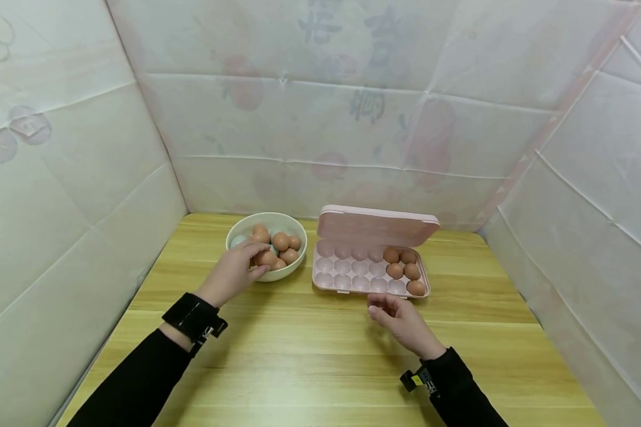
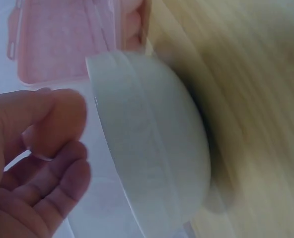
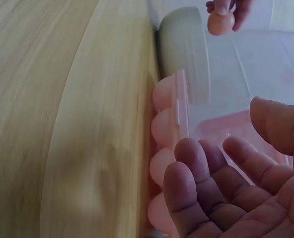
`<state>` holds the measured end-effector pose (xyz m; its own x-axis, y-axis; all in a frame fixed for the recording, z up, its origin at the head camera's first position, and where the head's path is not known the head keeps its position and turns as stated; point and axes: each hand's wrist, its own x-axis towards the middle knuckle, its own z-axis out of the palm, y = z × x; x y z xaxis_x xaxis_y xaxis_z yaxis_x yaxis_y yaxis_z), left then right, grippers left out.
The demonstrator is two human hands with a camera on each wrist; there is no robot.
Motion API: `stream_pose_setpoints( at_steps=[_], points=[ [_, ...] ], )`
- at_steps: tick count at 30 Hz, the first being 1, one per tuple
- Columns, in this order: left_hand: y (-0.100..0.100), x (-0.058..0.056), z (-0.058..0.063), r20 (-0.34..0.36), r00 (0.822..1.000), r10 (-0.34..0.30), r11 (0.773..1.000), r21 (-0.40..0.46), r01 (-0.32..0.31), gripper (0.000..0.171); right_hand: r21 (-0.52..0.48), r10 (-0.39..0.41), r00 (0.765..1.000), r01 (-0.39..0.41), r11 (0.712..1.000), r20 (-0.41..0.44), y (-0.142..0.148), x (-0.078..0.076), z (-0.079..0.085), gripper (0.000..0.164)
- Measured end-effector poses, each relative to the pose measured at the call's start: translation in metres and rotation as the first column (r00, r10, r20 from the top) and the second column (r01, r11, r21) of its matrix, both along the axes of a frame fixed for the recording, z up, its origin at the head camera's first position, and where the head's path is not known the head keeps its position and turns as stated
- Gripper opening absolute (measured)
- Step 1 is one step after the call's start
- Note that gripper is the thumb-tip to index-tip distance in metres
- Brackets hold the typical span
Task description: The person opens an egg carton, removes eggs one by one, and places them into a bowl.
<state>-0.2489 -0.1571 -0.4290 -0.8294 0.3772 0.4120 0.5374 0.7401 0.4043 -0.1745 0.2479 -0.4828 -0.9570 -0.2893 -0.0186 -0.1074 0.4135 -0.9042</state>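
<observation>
My left hand pinches a brown egg between thumb and fingers, raised over the near side of the cream bowl. More brown eggs and a pale bluish egg lie in that bowl. To its right stands a pink egg carton, its lid tilted up at the back. Several brown eggs fill cups at the carton's right end; the cups further left hold none. Just in front of the carton, my right hand hovers palm up with fingers relaxed, holding nothing.
Bowl and carton stand side by side toward the back of a wooden table. Pale printed sheets rise as walls behind and on both sides. Black bands circle the wrists.
</observation>
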Motion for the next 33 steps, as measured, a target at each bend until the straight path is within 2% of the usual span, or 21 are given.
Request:
stream_pose_setpoints(
  at_steps=[4, 7, 8, 13, 14, 15, 16, 17, 19, 20, 21, 22, 25, 28, 31, 33],
  points=[
    [0.001, -0.015, 0.003, 0.088, 0.996, -0.01, 0.999, -0.036, 0.013, 0.031, 0.077, -0.02, 0.998, 0.024, 0.997, -0.057, 0.001, -0.001, 0.001, 0.042],
    [0.004, -0.023, 0.004, 0.153, 0.988, -0.025, 0.999, -0.027, 0.029, 0.016, 0.13, -0.046, 0.994, 0.058, 0.99, -0.099, 0.002, -0.002, 0.003, 0.037],
    [0.004, -0.026, 0.004, 0.186, 0.982, -0.034, 0.999, -0.008, 0.036, 0.018, 0.145, -0.056, 0.992, 0.072, 0.987, -0.113, 0.002, -0.002, 0.004, 0.036],
    [0.006, -0.034, 0.003, 0.28, 0.959, -0.05, 0.998, -0.028, 0.061, 0.036, 0.191, -0.077, 0.984, 0.107, 0.976, -0.16, 0.007, -0.005, 0.009, 0.037],
    [0.006, -0.036, 0.002, 0.364, 0.928, -0.076, 0.997, 0.054, 0.06, 0.037, 0.197, -0.076, 0.983, 0.109, 0.974, -0.17, 0.008, -0.006, 0.01, 0.038],
    [0.007, -0.037, 0.001, 0.442, 0.89, -0.115, 0.988, 0.142, 0.057, 0.038, 0.204, -0.072, 0.98, 0.11, 0.973, -0.185, 0.01, -0.008, 0.011, 0.038],
    [0.007, -0.039, 0.001, 0.518, 0.841, -0.154, 0.969, 0.244, 0.027, 0.04, 0.214, -0.069, 0.977, 0.113, 0.97, -0.203, 0.012, -0.009, 0.012, 0.038],
    [0.007, -0.04, 0.0, 0.581, 0.789, -0.198, 0.938, 0.347, -0.02, 0.042, 0.223, -0.066, 0.972, 0.117, 0.968, -0.226, 0.014, -0.012, 0.013, 0.037],
    [0.008, -0.044, -0.001, 0.665, 0.686, -0.296, 0.827, 0.538, -0.164, 0.046, 0.231, -0.068, 0.963, 0.131, 0.964, -0.261, 0.019, -0.017, 0.016, 0.035],
    [0.009, -0.045, -0.002, 0.687, 0.651, -0.323, 0.778, 0.585, -0.231, 0.048, 0.238, -0.071, 0.958, 0.141, 0.961, -0.279, 0.021, -0.02, 0.017, 0.033],
    [0.009, -0.046, -0.003, 0.692, 0.654, -0.307, 0.782, 0.574, -0.241, 0.049, 0.25, -0.076, 0.952, 0.154, 0.956, -0.295, 0.023, -0.023, 0.018, 0.032],
    [0.009, -0.046, -0.003, 0.693, 0.668, -0.273, 0.795, 0.553, -0.249, 0.049, 0.263, -0.082, 0.947, 0.168, 0.95, -0.31, 0.025, -0.026, 0.019, 0.032],
    [0.008, -0.046, -0.004, 0.694, 0.692, -0.197, 0.822, 0.501, -0.269, 0.048, 0.286, -0.094, 0.937, 0.196, 0.938, -0.335, 0.03, -0.036, 0.023, 0.034],
    [0.007, -0.046, -0.004, 0.688, 0.71, -0.148, 0.829, 0.478, -0.29, 0.046, 0.335, -0.079, 0.924, 0.215, 0.918, -0.375, 0.034, -0.043, 0.025, 0.035],
    [0.008, -0.047, -0.004, 0.687, 0.713, -0.143, 0.821, 0.484, -0.302, 0.046, 0.382, -0.07, 0.917, 0.232, 0.894, -0.394, 0.036, -0.051, 0.027, 0.034],
    [0.007, -0.049, -0.006, 0.683, 0.717, -0.139, 0.827, 0.479, -0.296, 0.048, 0.407, -0.071, 0.915, 0.245, 0.88, -0.398, 0.037, -0.056, 0.029, 0.036]
  ],
)
